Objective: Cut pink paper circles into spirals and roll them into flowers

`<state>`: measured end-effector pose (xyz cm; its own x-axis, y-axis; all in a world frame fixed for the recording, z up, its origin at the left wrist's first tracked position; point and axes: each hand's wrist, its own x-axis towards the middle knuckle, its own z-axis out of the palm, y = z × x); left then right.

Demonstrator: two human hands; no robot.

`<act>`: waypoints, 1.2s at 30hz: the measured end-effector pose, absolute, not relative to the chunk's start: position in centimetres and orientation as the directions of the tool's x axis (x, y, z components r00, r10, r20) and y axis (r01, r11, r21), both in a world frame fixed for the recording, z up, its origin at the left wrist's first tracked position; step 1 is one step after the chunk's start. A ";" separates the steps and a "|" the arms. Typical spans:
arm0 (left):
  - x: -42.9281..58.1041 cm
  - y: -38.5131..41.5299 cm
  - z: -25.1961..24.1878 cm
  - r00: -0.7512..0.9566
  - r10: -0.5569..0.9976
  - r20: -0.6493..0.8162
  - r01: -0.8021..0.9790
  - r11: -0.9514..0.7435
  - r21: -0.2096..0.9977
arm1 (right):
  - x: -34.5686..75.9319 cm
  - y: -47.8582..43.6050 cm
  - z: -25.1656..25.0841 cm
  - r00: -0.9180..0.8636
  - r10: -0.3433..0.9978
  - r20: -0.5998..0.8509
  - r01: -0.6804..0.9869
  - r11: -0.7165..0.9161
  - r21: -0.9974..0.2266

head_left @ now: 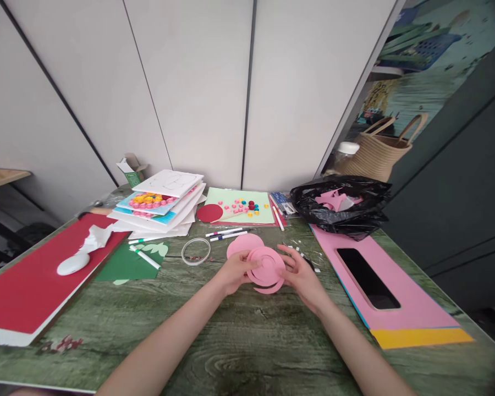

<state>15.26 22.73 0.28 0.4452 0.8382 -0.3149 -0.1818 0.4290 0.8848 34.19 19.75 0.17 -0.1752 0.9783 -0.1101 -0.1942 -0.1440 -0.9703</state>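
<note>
Along the worktop's left edge (51,386) lies a red sheet (20,291) with a white oval object (73,264) on it, then green paper (121,267) with a marker (145,257) across it. Next, toward the middle, sits a ring of tape (183,253). Near the worktop's centre, my left hand (234,273) pinches the left side of a pink paper spiral (267,264), held just above the surface; a plain pink disc (243,242) shows behind it. My right hand (300,274) grips the spiral's right side between thumb and fingers, while a loose curl hangs at the bottom. I judge the step in hand to be sorting out this cut strip; the next move would seem to call for a light, steady pinch, feeding the coils round without creasing or tearing them. Toward the right edge, a phone (368,278) rests on pink sheets (416,300), below a black bag (357,223) of scraps at the far right corner.
</note>
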 end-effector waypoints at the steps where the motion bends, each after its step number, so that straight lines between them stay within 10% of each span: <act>1: 15.2 22.7 0.4 0.455 0.828 -0.327 -0.172 0.442 0.881 | 34.2 19.8 0.1 -0.163 0.982 -0.098 -0.172 -0.126 -0.977; 21: 15.0 23.2 -0.4 0.434 0.845 -0.312 -0.216 0.434 0.875 | 34.7 20.2 -0.6 -0.237 0.945 -0.225 -0.264 -0.286 -0.921; 36: 14.6 22.3 0.6 0.317 0.921 -0.227 0.366 0.102 0.925 | 34.5 20.1 -0.2 -0.149 0.965 -0.217 -0.024 -0.223 -0.975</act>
